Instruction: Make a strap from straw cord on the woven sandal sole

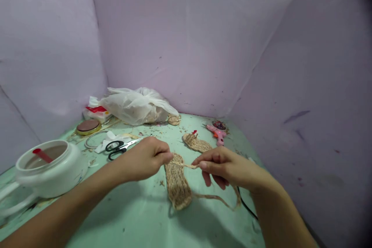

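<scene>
A flat, sole-shaped piece of coiled braided straw cord (178, 186) is in the middle of the green table, below my hands. My left hand (152, 159) is closed at its upper end, pinching the cord. A short stretch of straw cord (188, 166) runs taut from there to my right hand (225, 166), whose thumb and forefinger pinch it while the other fingers curl loosely. More loose cord loops below my right hand. A second woven straw piece (196, 142) with a small red bit on it lies just beyond.
Black-handled scissors (119, 147) lie left of my left hand. A white handled pot (52, 170) with a red stick stands at the left. Behind are a round tin (88, 126), a white plastic bag (136, 106) and a pink glue gun (217, 133). Lilac walls enclose the table.
</scene>
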The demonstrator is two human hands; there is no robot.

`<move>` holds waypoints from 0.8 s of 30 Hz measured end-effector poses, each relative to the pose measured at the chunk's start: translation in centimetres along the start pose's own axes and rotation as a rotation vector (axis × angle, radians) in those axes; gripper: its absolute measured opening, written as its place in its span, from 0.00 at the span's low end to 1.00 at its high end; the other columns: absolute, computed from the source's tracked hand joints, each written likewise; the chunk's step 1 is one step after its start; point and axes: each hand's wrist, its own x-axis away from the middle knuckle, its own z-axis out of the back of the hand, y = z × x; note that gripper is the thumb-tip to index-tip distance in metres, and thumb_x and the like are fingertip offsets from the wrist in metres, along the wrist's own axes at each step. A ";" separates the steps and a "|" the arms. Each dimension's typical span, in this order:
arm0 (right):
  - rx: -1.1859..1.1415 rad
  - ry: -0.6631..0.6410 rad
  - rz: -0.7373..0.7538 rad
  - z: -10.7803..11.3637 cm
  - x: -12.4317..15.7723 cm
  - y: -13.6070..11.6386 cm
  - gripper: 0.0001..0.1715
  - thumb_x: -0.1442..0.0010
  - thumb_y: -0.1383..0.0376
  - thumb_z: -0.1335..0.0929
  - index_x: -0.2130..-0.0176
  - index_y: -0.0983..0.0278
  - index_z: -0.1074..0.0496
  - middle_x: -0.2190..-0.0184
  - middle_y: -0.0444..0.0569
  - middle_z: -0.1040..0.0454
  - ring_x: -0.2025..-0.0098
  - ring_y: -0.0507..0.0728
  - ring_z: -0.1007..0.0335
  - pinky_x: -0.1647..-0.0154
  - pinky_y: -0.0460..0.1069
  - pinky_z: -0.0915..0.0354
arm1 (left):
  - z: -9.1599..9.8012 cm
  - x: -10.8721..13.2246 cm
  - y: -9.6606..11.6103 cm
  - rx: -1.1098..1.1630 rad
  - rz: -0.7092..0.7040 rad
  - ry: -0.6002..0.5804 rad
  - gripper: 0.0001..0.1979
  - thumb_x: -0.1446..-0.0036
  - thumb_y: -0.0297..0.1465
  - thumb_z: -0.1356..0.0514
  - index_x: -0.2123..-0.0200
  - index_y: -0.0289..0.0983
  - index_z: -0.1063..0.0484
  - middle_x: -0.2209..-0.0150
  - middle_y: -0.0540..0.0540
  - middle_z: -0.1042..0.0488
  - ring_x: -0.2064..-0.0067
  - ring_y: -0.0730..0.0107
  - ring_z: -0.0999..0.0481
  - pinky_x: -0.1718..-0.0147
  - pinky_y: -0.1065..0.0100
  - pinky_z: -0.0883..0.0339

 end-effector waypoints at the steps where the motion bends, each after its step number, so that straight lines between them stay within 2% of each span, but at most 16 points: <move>1: 0.007 0.000 -0.002 0.4 0.4 0.0 0.19 0.44 0.56 0.37 0.63 0.68 0.28 0.81 0.43 0.32 0.87 0.44 0.47 0.86 0.41 0.51 | 0.6 0.0 -0.3 0.071 0.004 -0.080 0.17 0.46 0.38 0.49 0.81 0.34 0.36 0.84 0.55 0.51 0.80 0.78 0.51 0.81 0.73 0.55; 2: 0.016 0.004 -0.005 0.8 0.7 0.0 0.20 0.44 0.55 0.37 0.62 0.67 0.28 0.82 0.43 0.32 0.87 0.44 0.47 0.86 0.41 0.51 | 1.0 0.0 -0.5 0.137 0.013 -0.138 0.17 0.46 0.39 0.49 0.80 0.34 0.35 0.84 0.55 0.53 0.81 0.79 0.53 0.82 0.73 0.58; 4: 0.053 0.052 -0.004 1.3 1.0 0.2 0.19 0.45 0.55 0.37 0.64 0.67 0.27 0.81 0.43 0.32 0.86 0.44 0.48 0.86 0.42 0.51 | 1.4 0.0 -0.9 0.227 0.043 -0.169 0.17 0.48 0.40 0.48 0.79 0.34 0.32 0.84 0.56 0.55 0.82 0.79 0.56 0.83 0.73 0.60; 6: 0.123 0.181 -0.015 1.7 0.9 0.7 0.18 0.47 0.55 0.36 0.69 0.67 0.27 0.82 0.43 0.34 0.85 0.45 0.48 0.84 0.43 0.51 | 1.2 -0.3 -1.3 0.263 0.083 -0.148 0.14 0.50 0.38 0.46 0.80 0.34 0.32 0.86 0.56 0.52 0.82 0.79 0.54 0.83 0.73 0.60; 9: 0.306 0.452 -0.081 2.3 0.2 1.8 0.17 0.48 0.56 0.35 0.76 0.66 0.29 0.85 0.42 0.38 0.83 0.47 0.50 0.83 0.44 0.52 | 0.1 -0.9 -1.9 0.256 0.124 -0.137 0.13 0.52 0.36 0.46 0.83 0.35 0.36 0.85 0.53 0.43 0.82 0.78 0.48 0.83 0.74 0.55; 11: 0.427 0.530 -0.120 2.5 -0.4 2.4 0.16 0.48 0.57 0.36 0.77 0.66 0.29 0.86 0.42 0.39 0.83 0.48 0.49 0.82 0.45 0.53 | -0.5 -1.2 -2.2 0.234 0.143 -0.136 0.13 0.53 0.36 0.46 0.84 0.35 0.37 0.85 0.52 0.40 0.82 0.77 0.46 0.82 0.74 0.53; 14: 0.568 0.436 -0.125 2.3 -1.4 2.8 0.14 0.48 0.60 0.36 0.77 0.66 0.28 0.83 0.44 0.34 0.81 0.49 0.44 0.80 0.45 0.50 | -1.1 -1.5 -2.5 0.218 0.169 -0.188 0.13 0.52 0.37 0.47 0.83 0.36 0.38 0.85 0.53 0.43 0.82 0.77 0.48 0.81 0.73 0.54; 18: 0.700 0.276 -0.142 1.3 -2.7 3.1 0.11 0.52 0.67 0.36 0.70 0.64 0.24 0.74 0.47 0.25 0.73 0.52 0.34 0.76 0.44 0.46 | -1.4 -1.9 -3.0 0.184 0.197 -0.302 0.14 0.52 0.39 0.47 0.82 0.36 0.38 0.85 0.55 0.48 0.81 0.77 0.51 0.81 0.72 0.58; 21: 0.704 0.281 -0.176 0.8 -3.5 3.4 0.14 0.53 0.68 0.36 0.67 0.64 0.23 0.70 0.50 0.23 0.69 0.54 0.31 0.74 0.45 0.45 | -2.0 -2.4 -3.7 0.130 0.204 -0.342 0.12 0.55 0.38 0.44 0.81 0.35 0.38 0.84 0.55 0.48 0.80 0.77 0.51 0.81 0.72 0.59; 24: 0.705 0.304 -0.204 0.9 -3.8 3.7 0.15 0.53 0.68 0.37 0.67 0.64 0.23 0.69 0.51 0.23 0.67 0.56 0.30 0.74 0.45 0.44 | -3.1 -2.9 -4.5 0.096 0.217 -0.335 0.11 0.56 0.36 0.43 0.80 0.35 0.38 0.82 0.54 0.46 0.78 0.76 0.48 0.79 0.73 0.57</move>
